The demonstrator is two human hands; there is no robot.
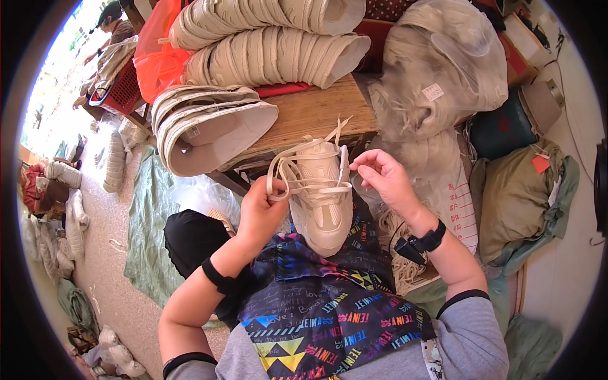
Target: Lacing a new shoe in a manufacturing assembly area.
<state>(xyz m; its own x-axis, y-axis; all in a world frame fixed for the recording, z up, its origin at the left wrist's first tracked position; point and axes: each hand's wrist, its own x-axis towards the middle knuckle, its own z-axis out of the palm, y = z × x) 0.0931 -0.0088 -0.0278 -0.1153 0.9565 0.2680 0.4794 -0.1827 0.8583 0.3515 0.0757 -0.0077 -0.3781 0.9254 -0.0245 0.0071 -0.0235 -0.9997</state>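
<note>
A beige sneaker (323, 215) rests on my lap, its toe toward me. A flat beige shoelace (304, 183) runs across its front, with loose loops at the left and ends sticking up past the tongue. My left hand (261, 212) is closed on a loop of the shoelace at the shoe's left side. Just right of the shoe's opening, my right hand (383, 180) has its thumb and forefinger drawn together beside a stretch of lace. Whether lace is between those fingertips cannot be made out. A patterned dark apron (329, 310) lies under the shoe.
Stacked beige shoe uppers (215, 123) sit on a wooden bench (316, 117) ahead. A clear bag of shoe parts (443, 69) stands at the far right. Loose laces (405, 266) lie in a heap by my right forearm. Another person (114, 28) is at far left.
</note>
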